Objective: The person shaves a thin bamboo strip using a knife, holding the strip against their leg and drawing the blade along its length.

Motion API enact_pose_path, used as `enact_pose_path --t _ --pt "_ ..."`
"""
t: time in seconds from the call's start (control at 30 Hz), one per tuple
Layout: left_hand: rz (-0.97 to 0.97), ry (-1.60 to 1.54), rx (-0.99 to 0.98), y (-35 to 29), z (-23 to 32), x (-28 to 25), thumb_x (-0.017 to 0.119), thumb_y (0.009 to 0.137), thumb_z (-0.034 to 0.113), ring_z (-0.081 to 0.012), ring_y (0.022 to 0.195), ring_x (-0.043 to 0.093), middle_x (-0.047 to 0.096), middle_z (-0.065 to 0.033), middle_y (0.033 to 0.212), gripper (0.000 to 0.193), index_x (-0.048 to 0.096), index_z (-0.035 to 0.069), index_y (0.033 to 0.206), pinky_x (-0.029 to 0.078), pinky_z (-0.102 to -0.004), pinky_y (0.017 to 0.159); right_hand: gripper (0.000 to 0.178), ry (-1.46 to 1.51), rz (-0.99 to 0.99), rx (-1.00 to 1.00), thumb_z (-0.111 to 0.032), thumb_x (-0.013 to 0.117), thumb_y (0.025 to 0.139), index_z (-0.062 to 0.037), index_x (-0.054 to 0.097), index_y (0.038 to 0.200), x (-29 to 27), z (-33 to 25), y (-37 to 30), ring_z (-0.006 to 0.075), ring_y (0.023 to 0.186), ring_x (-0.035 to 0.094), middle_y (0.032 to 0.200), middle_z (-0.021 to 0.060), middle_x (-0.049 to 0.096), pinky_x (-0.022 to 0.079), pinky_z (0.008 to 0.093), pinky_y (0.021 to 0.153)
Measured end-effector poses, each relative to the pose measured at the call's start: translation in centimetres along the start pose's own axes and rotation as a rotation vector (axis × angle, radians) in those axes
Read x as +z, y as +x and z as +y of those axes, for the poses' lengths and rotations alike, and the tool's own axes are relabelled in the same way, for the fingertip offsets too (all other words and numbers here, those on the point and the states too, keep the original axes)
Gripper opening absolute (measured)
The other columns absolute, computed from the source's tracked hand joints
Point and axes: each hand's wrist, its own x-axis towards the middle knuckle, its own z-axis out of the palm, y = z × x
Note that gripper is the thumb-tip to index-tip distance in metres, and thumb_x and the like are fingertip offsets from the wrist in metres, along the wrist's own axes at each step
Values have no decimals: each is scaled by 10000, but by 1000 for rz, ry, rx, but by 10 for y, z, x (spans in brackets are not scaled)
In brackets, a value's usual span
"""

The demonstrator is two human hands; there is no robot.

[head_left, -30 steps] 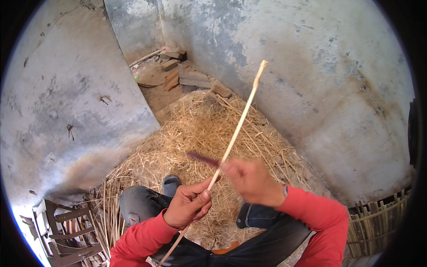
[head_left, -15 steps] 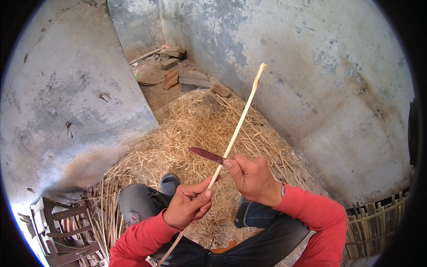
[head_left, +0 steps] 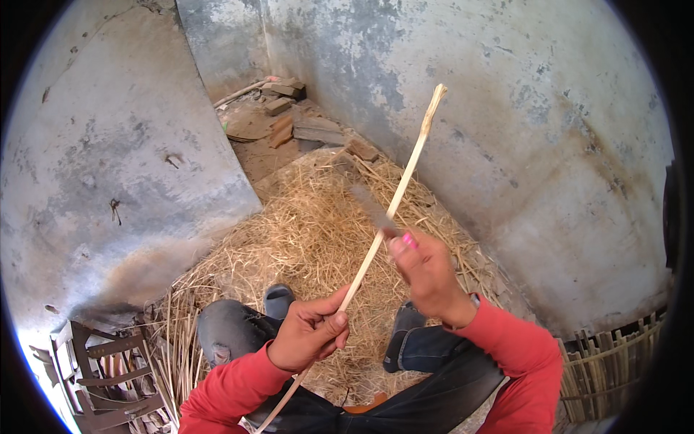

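A long pale wooden stick (head_left: 406,178) slants from my lap up toward the right, its far end knobbly and darker. My left hand (head_left: 312,333) is closed round its lower part, thumb on top. In my right hand (head_left: 430,275) is a knife (head_left: 371,208), its blade smeared by motion and pointing up and left. The blade crosses the stick well above my left hand; whether it touches the wood I cannot tell. Something pink shows by my right thumb. The knife's handle is mostly hidden in the fist.
Shavings (head_left: 289,224) cover the floor in front of my legs. Bricks (head_left: 283,94) and broken tiles lie in the far corner between worn walls (head_left: 520,145). A dark slatted frame (head_left: 108,380) stands at the left among thin sticks, and a slatted fence-like panel (head_left: 611,369) at the right.
My right hand has moved slightly right, and the knife blade has turned steeper and become blurred. The stick's far end has risen a little to the right; my left hand keeps its hold.
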Motion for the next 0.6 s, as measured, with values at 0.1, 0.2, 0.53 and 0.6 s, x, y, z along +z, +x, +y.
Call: enact_pose_path --t 0.1,0.2,0.53,0.6 --pt "32 83 -4 -1 2 3 602 1055 160 -18 480 440 621 -11 701 474 498 90 1512 329 -187 433 344 -81 115 -121 -335 793 900 -8 695 938 -17 2 7 34 531 412 611 -64 498 328 265 480" --pt "48 126 -44 -3 1 7 617 1048 150 -13 496 464 624 -5 697 442 543 85 1479 337 -183 442 391 -317 14 -64 -333 888 810 -19 692 936 -20 -15 2 10 532 373 601 -90 455 295 230 483" --pt "-46 108 -65 -11 -6 1 637 1018 72 -52 589 539 633 -16 721 416 595 75 1432 416 -218 513 287 6 480 -104 -276 819 913 -61 637 858 -56 -11 28 -13 554 379 633 -122 470 282 199 497" --pt "-59 127 -75 -11 0 5 657 1020 101 -4 554 503 632 9 693 406 604 73 1422 368 -188 477 248 -43 531 -137 -256 772 955 -68 640 862 -65 -7 32 -15 553 369 640 -117 469 266 200 493"
